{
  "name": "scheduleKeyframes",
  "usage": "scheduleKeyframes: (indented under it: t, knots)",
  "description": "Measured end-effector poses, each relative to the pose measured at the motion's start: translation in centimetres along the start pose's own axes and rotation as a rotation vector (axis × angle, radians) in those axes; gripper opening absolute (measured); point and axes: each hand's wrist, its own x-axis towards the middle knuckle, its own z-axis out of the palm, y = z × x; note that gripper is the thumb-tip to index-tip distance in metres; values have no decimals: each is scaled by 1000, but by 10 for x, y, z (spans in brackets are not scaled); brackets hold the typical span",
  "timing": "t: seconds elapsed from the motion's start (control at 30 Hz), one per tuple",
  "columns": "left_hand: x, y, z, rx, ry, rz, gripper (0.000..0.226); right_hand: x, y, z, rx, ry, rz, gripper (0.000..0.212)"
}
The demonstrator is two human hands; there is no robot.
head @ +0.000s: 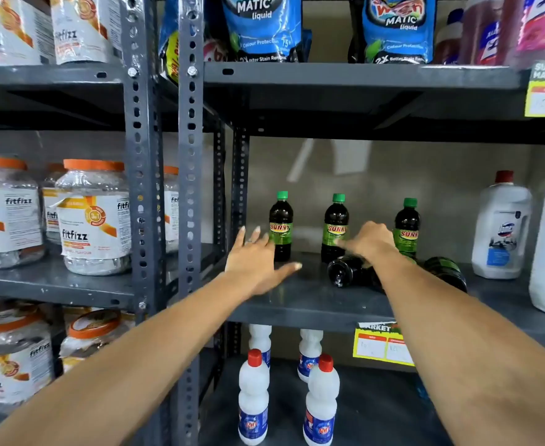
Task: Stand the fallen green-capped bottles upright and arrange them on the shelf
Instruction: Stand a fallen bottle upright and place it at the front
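Note:
Three dark green-capped bottles stand upright at the back of the grey shelf (300, 309): a left bottle (281, 225), a middle bottle (335, 228) and a right bottle (407, 228). Two more lie on their sides in front, bases toward me: one fallen bottle (348, 272) under my right wrist, another fallen bottle (446, 272) further right. My left hand (256, 259) hovers with fingers spread beside the left bottle, holding nothing. My right hand (369, 241) reaches over the nearer fallen bottle, fingers extended in front of the middle bottle, touching nothing I can confirm.
Large white jugs (499, 226) stand at the shelf's right end. White red-capped bottles (253, 397) fill the shelf below. Blue detergent pouches (261, 27) sit on the shelf above. Perforated grey uprights (192, 188) divide this bay from orange-lidded jars (94, 217) on the left.

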Motion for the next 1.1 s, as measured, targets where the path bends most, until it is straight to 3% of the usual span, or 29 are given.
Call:
scheduleKeyframes:
  t: [0.17,0.27,0.43,0.6,0.7,0.77,0.87,0.93,1.1]
  knots:
    - [-35,-10,31,-137,-177,-82,90,-6,1,18,-74,-71,49,59]
    - [-47,-13,41,-191,-49,-108,87,-5,-3,16,-34,-184,167,71]
    - [-57,-18,51,-94,83,-61,115,3,2,24,232,-302,279,62]
    - [-56,-21,46,-62,17,-2,129,-7,12,27,500,-266,321,60]
    - [-55,-26,39,-43,-106,41,130,-10,19,35,720,-169,342,88]
    - [-53,-28,35,-52,-175,40,129,-11,25,45,827,-108,315,99]
    - [-53,-27,31,-64,-228,40,127,-33,14,45,891,-81,238,88]
    - [-52,-27,29,-79,-265,27,127,-40,9,49,897,-113,143,75]
    - [-46,-32,25,-106,-367,23,133,-34,12,69,790,-221,-105,77]
